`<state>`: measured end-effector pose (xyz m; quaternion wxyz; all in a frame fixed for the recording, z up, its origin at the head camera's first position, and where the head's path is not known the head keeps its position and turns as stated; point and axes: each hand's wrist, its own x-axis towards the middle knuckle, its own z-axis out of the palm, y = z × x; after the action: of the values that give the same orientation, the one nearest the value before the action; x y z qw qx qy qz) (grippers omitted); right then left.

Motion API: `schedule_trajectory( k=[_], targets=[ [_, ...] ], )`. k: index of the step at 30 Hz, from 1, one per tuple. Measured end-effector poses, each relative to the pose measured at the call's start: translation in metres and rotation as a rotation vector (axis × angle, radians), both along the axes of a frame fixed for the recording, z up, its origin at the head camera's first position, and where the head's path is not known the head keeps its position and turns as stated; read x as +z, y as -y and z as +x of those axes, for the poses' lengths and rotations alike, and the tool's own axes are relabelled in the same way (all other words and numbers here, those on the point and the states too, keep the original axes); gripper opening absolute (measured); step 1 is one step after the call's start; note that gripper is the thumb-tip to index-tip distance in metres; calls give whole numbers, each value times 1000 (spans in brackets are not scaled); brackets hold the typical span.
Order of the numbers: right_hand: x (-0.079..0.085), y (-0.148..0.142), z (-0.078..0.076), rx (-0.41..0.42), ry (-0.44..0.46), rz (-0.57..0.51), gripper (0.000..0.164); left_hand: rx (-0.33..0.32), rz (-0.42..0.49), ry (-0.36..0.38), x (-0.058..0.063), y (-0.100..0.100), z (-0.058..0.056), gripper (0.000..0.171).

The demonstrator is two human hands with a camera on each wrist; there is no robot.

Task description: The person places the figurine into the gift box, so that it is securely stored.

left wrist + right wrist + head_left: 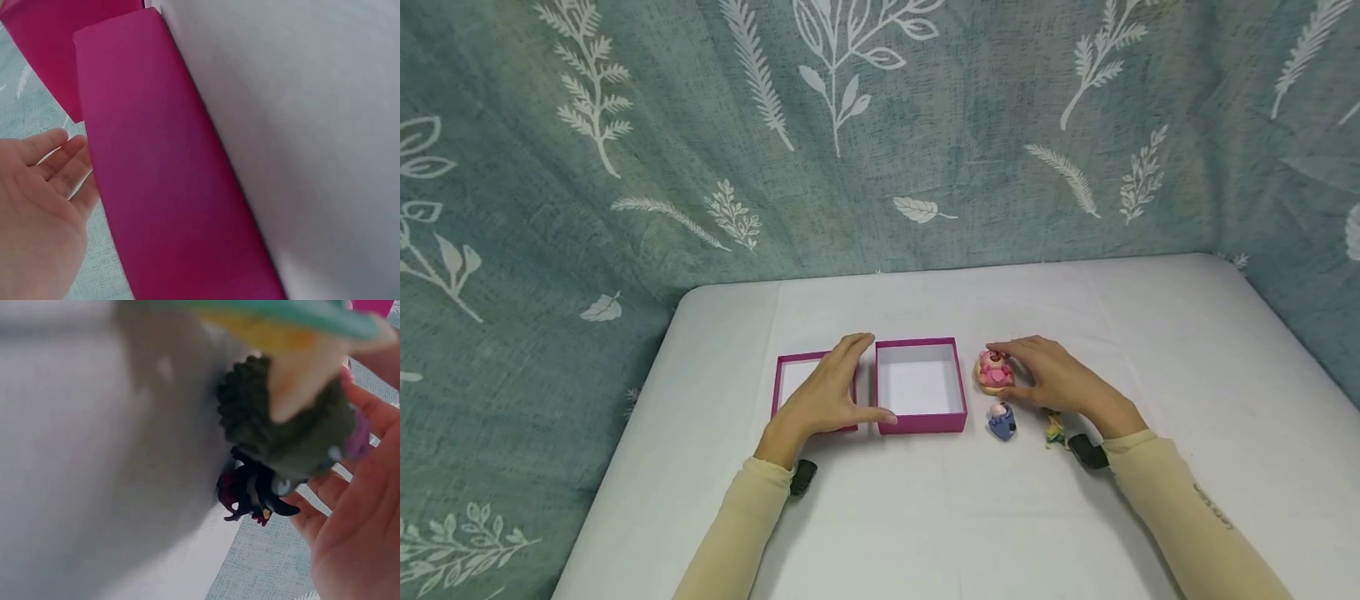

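One pink figurine (996, 374) centre-right, probably light, stiff — pinch its sides; right hand (1058, 377) around it, can't tell if clamped — left hand (826, 393) spread

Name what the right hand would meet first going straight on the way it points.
Most likely the pink figurine, directly in front of the right hand; whether they already touch is unclear.

At the left edge we see the left hand (47, 209), palm toward us, fingers loosely extended beside a long magenta box side (153, 150); we cannot tell whether they touch it. Behind its upper end we see another magenta box (47, 50). To the right we see a white surface (319, 125), and behind the hand, pale blue-green fabric (103, 259).
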<state>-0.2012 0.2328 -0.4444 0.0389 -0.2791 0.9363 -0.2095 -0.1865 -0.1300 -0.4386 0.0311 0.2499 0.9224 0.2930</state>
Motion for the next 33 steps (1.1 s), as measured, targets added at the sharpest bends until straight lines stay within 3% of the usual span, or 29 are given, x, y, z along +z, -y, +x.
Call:
schedule_trajectory(
  k=[18,27,33],
  targets=[
    [-3,-1,3,-3,-44,4,73,-16,-17,6,-4,3,-2,119],
    [-2,0,3,-8,-58,26,73,-23,-18,46,-3,2,-1,120],
    [-2,2,3,-19,-51,29,73,-38,-44,11,-2,0,1,118]
  ],
)
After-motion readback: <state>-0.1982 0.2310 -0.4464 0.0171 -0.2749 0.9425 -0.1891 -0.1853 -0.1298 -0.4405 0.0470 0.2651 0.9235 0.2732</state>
